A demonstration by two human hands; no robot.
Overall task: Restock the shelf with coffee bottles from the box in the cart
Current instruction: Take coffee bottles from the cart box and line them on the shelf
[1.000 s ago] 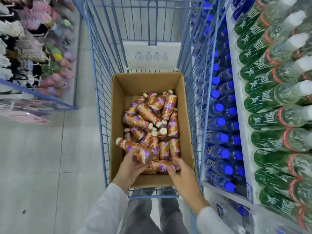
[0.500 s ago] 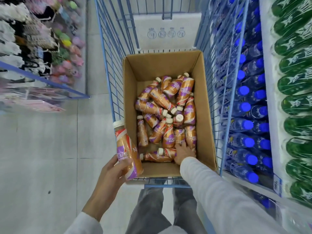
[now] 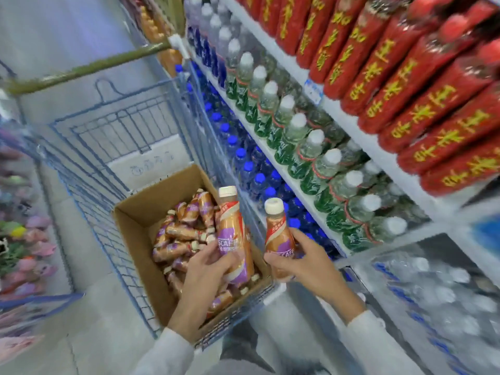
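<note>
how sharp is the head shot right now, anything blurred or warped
Head view: the two coffee bottles, one in the left hand and one in the right hand, read fairly sharp; the left edge and the cart smear with motion blur; the shelf lines tilt and bow from the wide lens; lighting is even.

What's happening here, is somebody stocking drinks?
Yes. A person stands by a blue wire cart next to a drinks shelf. Each hand holds one coffee bottle upright: the left hand grips the left bottle above the cardboard box, and the right hand holds the right bottle beside the cart, toward the shelf. Many more coffee bottles lie loose in the box. Neither bottle is on the shelf yet.
</note>
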